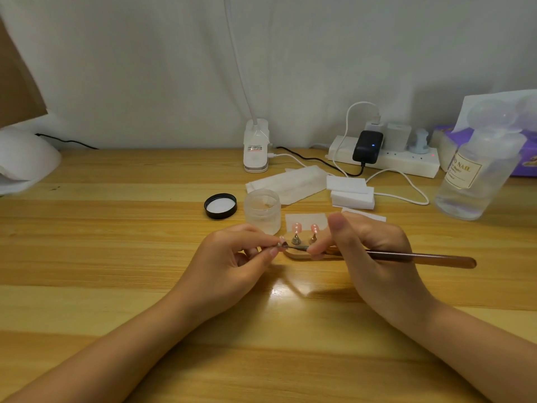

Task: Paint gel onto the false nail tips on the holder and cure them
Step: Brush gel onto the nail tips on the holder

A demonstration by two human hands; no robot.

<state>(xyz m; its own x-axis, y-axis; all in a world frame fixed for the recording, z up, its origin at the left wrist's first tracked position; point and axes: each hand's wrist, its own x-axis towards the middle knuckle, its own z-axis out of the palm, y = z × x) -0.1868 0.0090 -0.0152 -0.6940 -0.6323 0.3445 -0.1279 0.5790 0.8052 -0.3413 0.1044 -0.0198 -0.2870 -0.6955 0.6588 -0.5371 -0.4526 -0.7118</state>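
Observation:
A small wooden holder (302, 255) lies at the table's middle. Two pink nail tips (297, 227) (315, 228) stand on its metal pegs. My left hand (232, 257) pinches a third peg with a nail tip (282, 242) at the holder's left end. My right hand (374, 251) grips a long brown brush (421, 257) whose dark tip touches that nail. An open frosted gel jar (262, 210) stands just behind the holder, its black lid (220, 205) lying to the left.
White sponge blocks (351, 190) and wipes (287, 183) lie behind the jar. A power strip (406, 162) with chargers and cables sits at the back right, beside a clear liquid bottle (476, 170). A clip lamp (255, 149) stands at the back; a white curing lamp (26, 158) at far left.

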